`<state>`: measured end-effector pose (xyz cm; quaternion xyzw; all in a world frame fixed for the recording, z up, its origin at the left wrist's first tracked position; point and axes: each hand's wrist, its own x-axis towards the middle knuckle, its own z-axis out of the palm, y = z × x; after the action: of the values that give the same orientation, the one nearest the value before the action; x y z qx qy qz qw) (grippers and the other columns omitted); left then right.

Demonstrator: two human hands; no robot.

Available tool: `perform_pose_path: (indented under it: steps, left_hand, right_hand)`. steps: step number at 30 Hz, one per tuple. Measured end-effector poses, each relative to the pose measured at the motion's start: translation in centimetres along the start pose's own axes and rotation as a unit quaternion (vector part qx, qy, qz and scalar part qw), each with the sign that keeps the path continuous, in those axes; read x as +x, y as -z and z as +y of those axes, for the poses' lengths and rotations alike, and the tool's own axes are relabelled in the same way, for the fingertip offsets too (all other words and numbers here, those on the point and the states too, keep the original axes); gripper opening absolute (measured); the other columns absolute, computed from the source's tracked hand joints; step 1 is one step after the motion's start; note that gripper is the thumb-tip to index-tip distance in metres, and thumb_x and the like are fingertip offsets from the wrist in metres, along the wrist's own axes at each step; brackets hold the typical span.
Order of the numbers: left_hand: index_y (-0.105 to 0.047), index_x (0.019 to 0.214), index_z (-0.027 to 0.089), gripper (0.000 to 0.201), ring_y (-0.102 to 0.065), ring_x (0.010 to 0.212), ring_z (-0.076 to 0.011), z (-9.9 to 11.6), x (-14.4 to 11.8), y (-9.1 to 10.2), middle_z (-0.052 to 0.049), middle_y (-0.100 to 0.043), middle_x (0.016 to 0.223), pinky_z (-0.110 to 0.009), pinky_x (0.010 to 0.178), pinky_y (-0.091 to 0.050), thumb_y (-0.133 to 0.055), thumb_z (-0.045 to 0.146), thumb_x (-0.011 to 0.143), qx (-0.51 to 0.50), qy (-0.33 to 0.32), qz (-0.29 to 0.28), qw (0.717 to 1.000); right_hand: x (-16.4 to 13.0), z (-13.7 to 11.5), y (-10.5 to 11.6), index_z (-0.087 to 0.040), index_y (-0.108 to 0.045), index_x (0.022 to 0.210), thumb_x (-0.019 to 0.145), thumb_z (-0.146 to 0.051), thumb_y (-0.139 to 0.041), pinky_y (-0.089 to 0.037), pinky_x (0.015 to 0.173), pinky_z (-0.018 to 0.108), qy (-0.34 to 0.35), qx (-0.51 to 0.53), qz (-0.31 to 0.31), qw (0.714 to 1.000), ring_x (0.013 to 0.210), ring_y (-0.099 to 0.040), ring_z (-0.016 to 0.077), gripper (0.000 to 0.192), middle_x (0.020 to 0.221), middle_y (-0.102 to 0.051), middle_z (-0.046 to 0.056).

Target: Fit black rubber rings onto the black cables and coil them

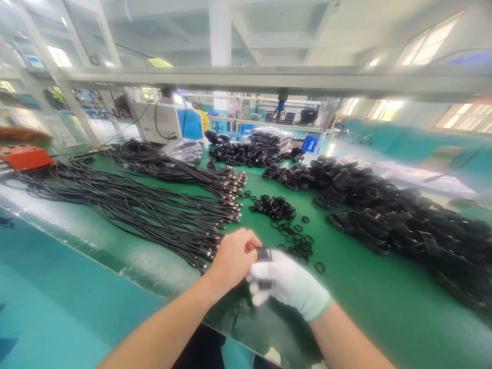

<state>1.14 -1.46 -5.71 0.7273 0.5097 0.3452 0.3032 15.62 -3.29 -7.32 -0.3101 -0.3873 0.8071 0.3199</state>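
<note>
At lower centre of the frame our bare left hand (pixel 232 256) and gloved right hand (pixel 288 284) both grip a coiled cable (pixel 263 254); we judge banding under way, needing a ring (pixel 320 267)

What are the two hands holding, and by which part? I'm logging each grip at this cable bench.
Both hands hold one small coiled black cable. The bare left hand pinches the coil's top; the gloved right hand grips its lower part.
</note>
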Motion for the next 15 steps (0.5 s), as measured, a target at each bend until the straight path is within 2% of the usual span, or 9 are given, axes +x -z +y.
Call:
perform_pose_path:
  steps: [2, 4, 7, 10, 12, 15]
  left_hand:
    - [-0.065, 0.096, 0.021, 0.027, -0.058, 0.072, -0.0137, 0.4, 0.8, 1.4, -0.001, -0.065, 0.088, -0.024, 0.064, -0.046, -0.056, 0.015, 0.071, -0.009, -0.002, -0.037, 0.999]
    - [-0.062, 0.105, 0.021, 0.033, -0.059, 0.074, -0.015, 0.5, 1.8, 2.9, -0.003, -0.065, 0.097, -0.026, 0.066, -0.047, -0.059, 0.025, 0.073, -0.019, 0.0, -0.043, 0.999]
    - [-0.064, 0.092, 0.018, 0.022, -0.059, 0.076, -0.0169, 0.1, 3.1, 4.1, -0.003, -0.066, 0.089, -0.027, 0.069, -0.046, -0.056, 0.031, 0.076, 0.026, 0.001, -0.017, 1.0]
    - [-0.065, 0.08, 0.019, 0.015, -0.058, 0.075, -0.0159, -0.2, 3.5, 2.8, 0.0, -0.065, 0.08, -0.025, 0.067, -0.043, -0.052, 0.026, 0.078, 0.096, -0.048, -0.073, 0.992]
    - [-0.065, 0.077, 0.02, 0.013, -0.057, 0.073, -0.0154, -0.2, 3.4, 1.0, 0.001, -0.064, 0.077, -0.024, 0.065, -0.042, -0.053, 0.022, 0.076, 0.119, -0.082, -0.118, 0.982]
    - [-0.064, 0.073, 0.02, 0.011, -0.055, 0.072, -0.0159, 0.1, 3.5, -1.6, 0.001, -0.06, 0.073, -0.024, 0.065, -0.04, -0.053, 0.018, 0.074, 0.133, -0.099, -0.138, 0.977]
  right_hand:
    - [-0.5, -0.6, 0.7, -0.011, -0.057, 0.086, 0.069, -0.027, -0.073, -0.056, 0.055, 0.033, 0.013, 0.018, -0.002, 1.0, 0.065, -0.064, 0.0184, 0.029, 0.072, -0.06, 0.004]
    - [-1.5, -2.1, 1.7, -0.013, -0.058, 0.09, 0.07, -0.03, -0.073, -0.055, 0.063, 0.04, 0.04, 0.033, 0.012, 0.999, 0.077, -0.066, 0.0247, 0.03, 0.073, -0.061, 0.004]
    - [-3.4, -5.0, 3.3, -0.016, -0.059, 0.097, 0.074, -0.031, -0.071, -0.053, 0.07, 0.044, 0.107, 0.052, 0.058, 0.991, 0.093, -0.064, 0.0307, 0.029, 0.078, -0.064, 0.005]
    - [-4.7, -6.6, 4.4, -0.017, -0.061, 0.096, 0.074, -0.031, -0.071, -0.053, 0.07, 0.039, 0.143, 0.065, 0.076, 0.985, 0.095, -0.064, 0.0293, 0.028, 0.09, -0.067, 0.008]
    - [-4.9, -6.5, 4.7, -0.017, -0.061, 0.096, 0.073, -0.034, -0.072, -0.053, 0.07, 0.034, 0.134, 0.084, 0.07, 0.985, 0.096, -0.064, 0.0273, 0.03, 0.099, -0.067, 0.009]
    - [-4.4, -5.3, 5.1, -0.016, -0.06, 0.099, 0.073, -0.037, -0.072, -0.055, 0.072, 0.035, 0.105, 0.097, 0.079, 0.987, 0.098, -0.064, 0.0283, 0.036, 0.102, -0.067, 0.011]
